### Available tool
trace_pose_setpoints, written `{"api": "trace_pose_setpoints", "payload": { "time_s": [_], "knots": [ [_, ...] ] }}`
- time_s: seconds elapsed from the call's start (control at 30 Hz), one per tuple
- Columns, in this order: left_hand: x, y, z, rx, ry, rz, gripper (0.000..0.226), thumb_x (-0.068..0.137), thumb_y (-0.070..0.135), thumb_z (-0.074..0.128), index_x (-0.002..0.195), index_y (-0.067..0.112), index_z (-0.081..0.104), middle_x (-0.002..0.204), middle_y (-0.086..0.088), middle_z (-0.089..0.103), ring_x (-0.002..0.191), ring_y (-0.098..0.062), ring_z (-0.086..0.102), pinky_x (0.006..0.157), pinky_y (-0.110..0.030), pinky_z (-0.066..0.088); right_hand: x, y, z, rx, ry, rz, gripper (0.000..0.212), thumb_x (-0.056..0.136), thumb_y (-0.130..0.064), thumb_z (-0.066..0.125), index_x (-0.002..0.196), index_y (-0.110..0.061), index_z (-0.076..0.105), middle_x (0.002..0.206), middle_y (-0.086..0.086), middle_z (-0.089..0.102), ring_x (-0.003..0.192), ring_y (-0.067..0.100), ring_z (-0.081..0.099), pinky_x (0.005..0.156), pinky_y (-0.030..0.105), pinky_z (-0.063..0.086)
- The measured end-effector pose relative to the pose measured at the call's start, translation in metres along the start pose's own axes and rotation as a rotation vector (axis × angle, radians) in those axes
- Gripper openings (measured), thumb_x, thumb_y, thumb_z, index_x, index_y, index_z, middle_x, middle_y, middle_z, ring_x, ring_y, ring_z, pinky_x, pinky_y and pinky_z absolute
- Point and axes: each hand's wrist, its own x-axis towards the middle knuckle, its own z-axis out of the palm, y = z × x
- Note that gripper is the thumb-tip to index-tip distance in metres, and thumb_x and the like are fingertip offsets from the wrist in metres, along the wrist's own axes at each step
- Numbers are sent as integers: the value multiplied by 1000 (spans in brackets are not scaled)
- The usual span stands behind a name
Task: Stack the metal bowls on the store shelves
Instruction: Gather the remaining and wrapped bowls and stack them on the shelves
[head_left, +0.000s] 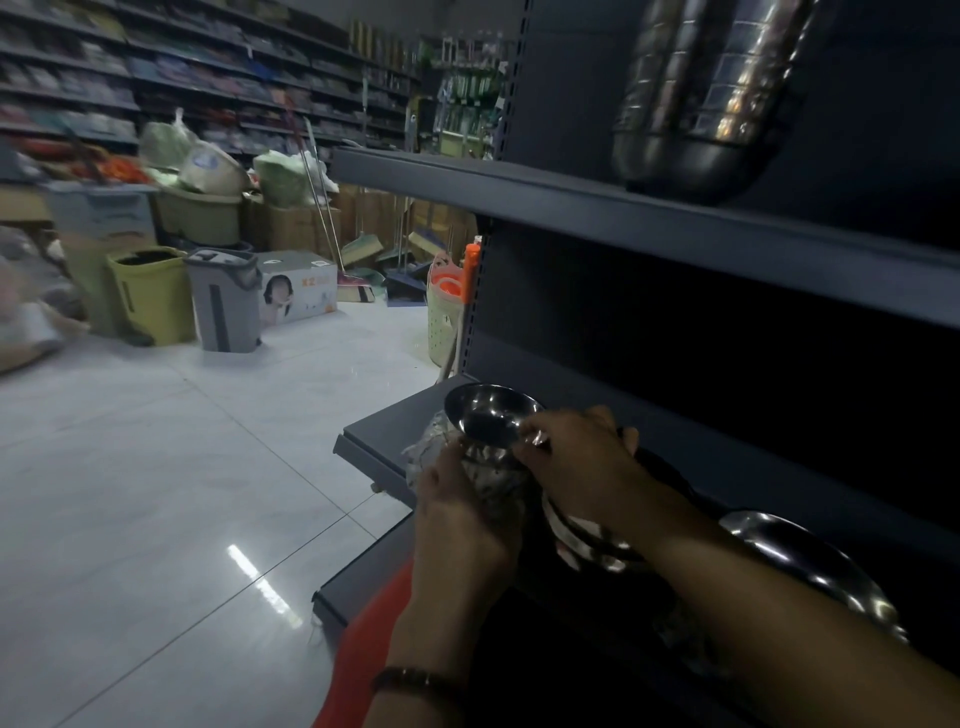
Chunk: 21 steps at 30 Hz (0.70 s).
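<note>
Your right hand (576, 457) has its grip pinched narrow on the near rim of a small metal bowl (491, 415), fingers curled over the edge and the back of the hand facing up. The bowl is round, shallow and polished, with a dull sheen inside, and it tilts with its open side facing left. Your right forearm runs in from the lower right, crossing low over the bottom shelf (384, 431).

Your left hand (457, 514) is wrapped around the stack of bowls (488, 478) just under that top bowl; the stack shows crinkled, glinting wrapping, and your palm and fingers close on its side. A dark beaded bracelet (410, 678) circles your left wrist, which comes up from below.

The stack sits at the left end of the dark, flat, matt bottom shelf. To the right, beneath your right forearm, lie more shiny bowls (587, 540), and further right a larger rounded steel bowl (810, 566) catches bright highlights.

On the shelf above (571, 202), a tall nested pile of steel bowls (711, 98) lies tipped, blurred. To the left, the pale glossy tiled floor (182, 467) stretches to plastic bins (150, 296) and cardboard boxes (298, 283).
</note>
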Motion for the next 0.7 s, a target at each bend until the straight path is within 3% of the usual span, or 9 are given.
{"api": "trace_pose_setpoints", "payload": {
  "time_s": [0.1,0.23,0.37,0.57,0.7],
  "knots": [
    [-10,5,0,109,-1,12,77,81,33,86,147,22,46,135,-14,49,116,-34,57,91,-31,44,-3,9,-15,54,113,-34,22,98,-54,58,108,-38,70,115,-12,72,125,26,53,107,44,39],
    [-27,19,7,95,-114,142,66,86,34,79,140,43,42,129,-1,60,123,-24,55,92,-32,52,-18,29,-38,185,124,-60,18,90,-46,73,89,-29,77,89,-14,77,93,9,71,91,32,56],
    [-45,19,23,65,-183,90,79,69,43,79,138,32,41,128,3,65,116,-24,65,91,-41,56,-42,47,-51,167,60,-80,13,87,-39,80,85,-26,80,82,-17,76,81,-5,68,78,18,50],
    [-58,21,44,-5,-139,51,102,54,49,83,144,30,39,135,2,57,124,-24,58,101,-46,53,-67,68,-49,255,-87,-60,9,90,-36,77,86,-28,80,83,-16,78,82,2,73,86,36,59],
    [-59,19,57,-61,-100,-14,104,50,54,87,142,34,41,135,9,58,126,-19,60,104,-45,52,-75,67,-39,291,-154,-82,12,86,-40,76,93,-31,79,87,-16,78,84,5,74,89,42,60]
  ]
}}
